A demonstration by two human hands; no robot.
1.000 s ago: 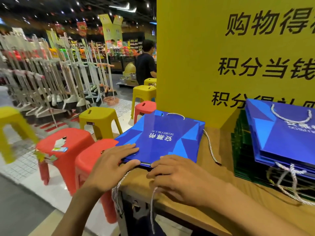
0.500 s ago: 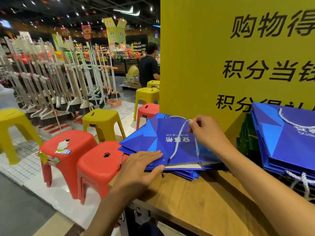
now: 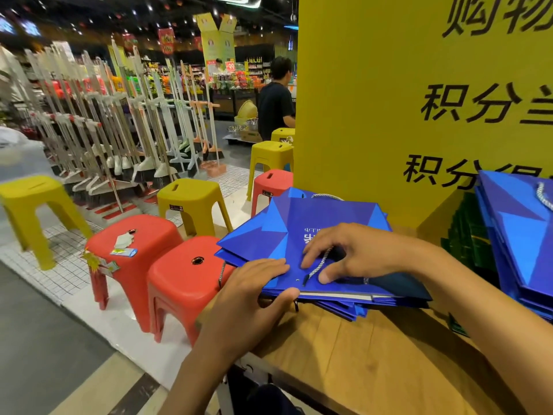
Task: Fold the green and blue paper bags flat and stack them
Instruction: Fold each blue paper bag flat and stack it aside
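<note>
The top blue bag [image 3: 323,217] lies flat on a small pile of blue bags [image 3: 344,310] at the left corner of the tabletop [image 3: 374,369]. The pile's left end overhangs the edge above a red stool [image 3: 185,280].

The right hand [image 3: 368,250] arches over the bag face, its fingers curled on the rope handle [image 3: 318,265] and holding the cord against the paper. The left hand [image 3: 248,298] holds the near corner, fingers [image 3: 266,266] laid on top and thumb against the front edge.

Hazards:
- The bags in the pile are skewed. Sideways pressure is likely to fan them further.
- Releasing the left hand could let the overhanging end tip off the tabletop.
- A cord left proud would probably keep the next bag from lying flat.
- The taller stack of blue and green bags [image 3: 514,235] stands close on the right; a wide elbow could knock it.
</note>
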